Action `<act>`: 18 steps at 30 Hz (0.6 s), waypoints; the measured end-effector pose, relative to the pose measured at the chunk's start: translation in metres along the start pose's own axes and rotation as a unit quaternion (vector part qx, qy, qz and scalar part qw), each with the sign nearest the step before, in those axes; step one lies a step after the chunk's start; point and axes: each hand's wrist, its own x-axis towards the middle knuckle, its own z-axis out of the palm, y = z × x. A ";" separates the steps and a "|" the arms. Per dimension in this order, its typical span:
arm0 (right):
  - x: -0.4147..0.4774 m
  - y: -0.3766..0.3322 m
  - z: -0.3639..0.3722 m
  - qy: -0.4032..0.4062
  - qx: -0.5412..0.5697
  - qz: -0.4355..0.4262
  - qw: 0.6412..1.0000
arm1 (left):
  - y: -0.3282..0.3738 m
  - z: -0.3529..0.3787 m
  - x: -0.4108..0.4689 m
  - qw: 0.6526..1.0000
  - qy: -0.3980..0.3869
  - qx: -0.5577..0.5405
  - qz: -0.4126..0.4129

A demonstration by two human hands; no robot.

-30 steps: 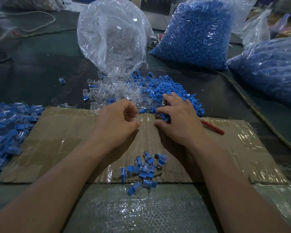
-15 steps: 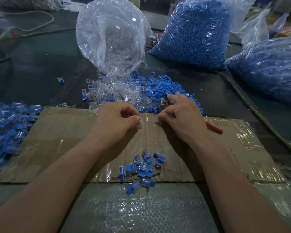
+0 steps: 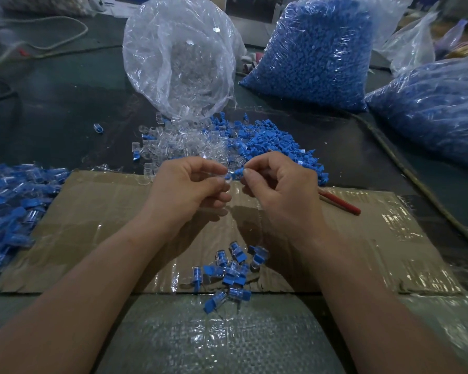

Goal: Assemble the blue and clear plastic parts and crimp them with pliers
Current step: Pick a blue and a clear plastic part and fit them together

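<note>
My left hand [image 3: 189,190] pinches a small clear plastic part [image 3: 228,179] between thumb and fingertips. My right hand [image 3: 278,190] pinches a blue plastic part [image 3: 237,172], whose tip meets the clear part above the cardboard sheet [image 3: 92,225]. Behind the hands lie a loose heap of clear parts [image 3: 184,144] and a heap of blue parts [image 3: 268,144]. Several joined blue-and-clear pieces [image 3: 231,271] lie on the cardboard near me. A red pliers handle [image 3: 338,203] sticks out from behind my right hand; the jaws are hidden.
An open clear bag [image 3: 179,58] spills clear parts at the back. Two bags of blue parts stand behind [image 3: 316,49] and at the right [image 3: 430,109]. A pile of joined pieces [image 3: 11,203] fills the left edge. A cord [image 3: 405,174] runs along the right.
Both hands have lifted off the heaps and come together. My right hand now holds a blue part and brings it against the clear part in my left hand.
</note>
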 end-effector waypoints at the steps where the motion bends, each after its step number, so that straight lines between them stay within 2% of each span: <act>1: -0.001 -0.001 0.001 -0.003 0.000 -0.006 1.000 | 0.000 0.000 0.000 1.000 -0.001 0.004 0.001; 9: 0.000 -0.001 0.002 -0.013 -0.090 -0.041 0.995 | 0.002 0.003 -0.002 0.999 -0.002 -0.007 0.037; 18: -0.002 -0.001 0.002 -0.047 -0.092 -0.031 0.994 | 0.000 0.004 -0.003 0.995 -0.014 0.045 0.089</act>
